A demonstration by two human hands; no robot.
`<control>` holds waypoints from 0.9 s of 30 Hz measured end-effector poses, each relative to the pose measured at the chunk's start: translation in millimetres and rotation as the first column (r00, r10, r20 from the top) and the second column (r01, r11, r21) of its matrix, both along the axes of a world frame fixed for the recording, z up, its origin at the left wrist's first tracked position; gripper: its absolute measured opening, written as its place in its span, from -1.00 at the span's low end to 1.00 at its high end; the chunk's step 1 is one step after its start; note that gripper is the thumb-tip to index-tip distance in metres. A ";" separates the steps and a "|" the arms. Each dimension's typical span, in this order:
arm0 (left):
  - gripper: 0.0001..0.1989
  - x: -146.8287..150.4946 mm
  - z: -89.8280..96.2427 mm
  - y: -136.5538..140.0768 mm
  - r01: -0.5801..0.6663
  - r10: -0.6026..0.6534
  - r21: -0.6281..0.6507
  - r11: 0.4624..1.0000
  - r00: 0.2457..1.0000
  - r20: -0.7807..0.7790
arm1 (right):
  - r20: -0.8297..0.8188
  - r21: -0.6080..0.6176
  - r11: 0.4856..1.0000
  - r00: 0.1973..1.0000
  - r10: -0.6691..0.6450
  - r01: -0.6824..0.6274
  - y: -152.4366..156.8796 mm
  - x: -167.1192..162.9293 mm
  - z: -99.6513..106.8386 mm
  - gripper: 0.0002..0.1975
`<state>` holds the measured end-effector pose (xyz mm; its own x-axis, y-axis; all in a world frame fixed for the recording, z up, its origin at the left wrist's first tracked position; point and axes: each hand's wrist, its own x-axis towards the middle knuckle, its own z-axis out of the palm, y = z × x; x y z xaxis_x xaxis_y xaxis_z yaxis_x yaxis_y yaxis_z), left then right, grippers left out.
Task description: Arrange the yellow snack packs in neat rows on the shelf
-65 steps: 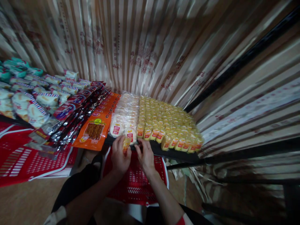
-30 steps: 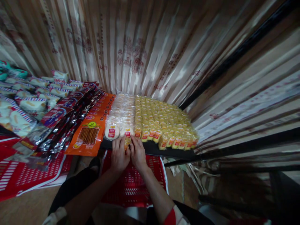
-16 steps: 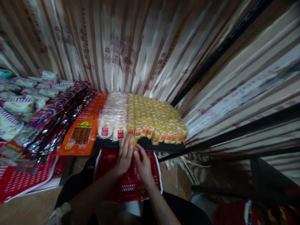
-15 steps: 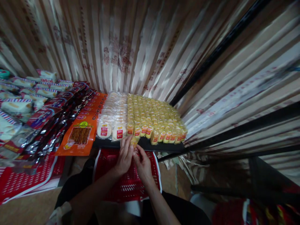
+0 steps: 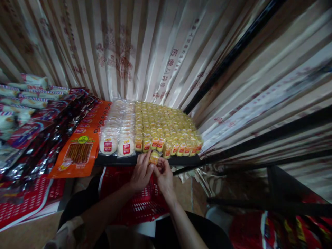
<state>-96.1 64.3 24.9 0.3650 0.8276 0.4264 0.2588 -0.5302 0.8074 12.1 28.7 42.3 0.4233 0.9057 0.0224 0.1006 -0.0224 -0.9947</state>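
Between my left hand (image 5: pixel 142 171) and my right hand (image 5: pixel 164 174) is a small yellow wrapped snack (image 5: pixel 154 157), its clear film showing at the edges. Fingers of both hands are closed on it, just in front of the black shelf edge (image 5: pixel 116 159). Right behind my hands, rows of the same yellow packets (image 5: pixel 166 122) stand packed together on the shelf. To their left are two rows of round white rice crackers (image 5: pixel 126 147) in clear wrappers with red labels.
Orange bags of stick snacks (image 5: pixel 77 152) and dark shiny packets (image 5: pixel 52 138) lie left of the crackers. Under my hands is a red basket (image 5: pixel 116 180); another red basket (image 5: pixel 28 204) is at lower left. A pleated curtain (image 5: pixel 145 52) hangs behind, crossed by a black pole (image 5: pixel 228 62) at right.
The snack between my hands has turned so that more of its yellow face shows. My view has shifted slightly right, and my hands stay together at the shelf's front.
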 end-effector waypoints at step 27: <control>-0.46 0.0 -7.8 17.5 -0.034 0.120 0.294 0.955 0.952 -0.281 | 0.768 0.298 0.954 0.588 -0.253 0.021 26.7 6.3 -19.2 -0.68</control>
<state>-96.1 81.8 17.1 0.4491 0.7189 0.5306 0.5096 -0.6939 0.5088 18.3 55.4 23.1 0.2501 0.7538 0.6077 0.8628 0.1114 -0.4932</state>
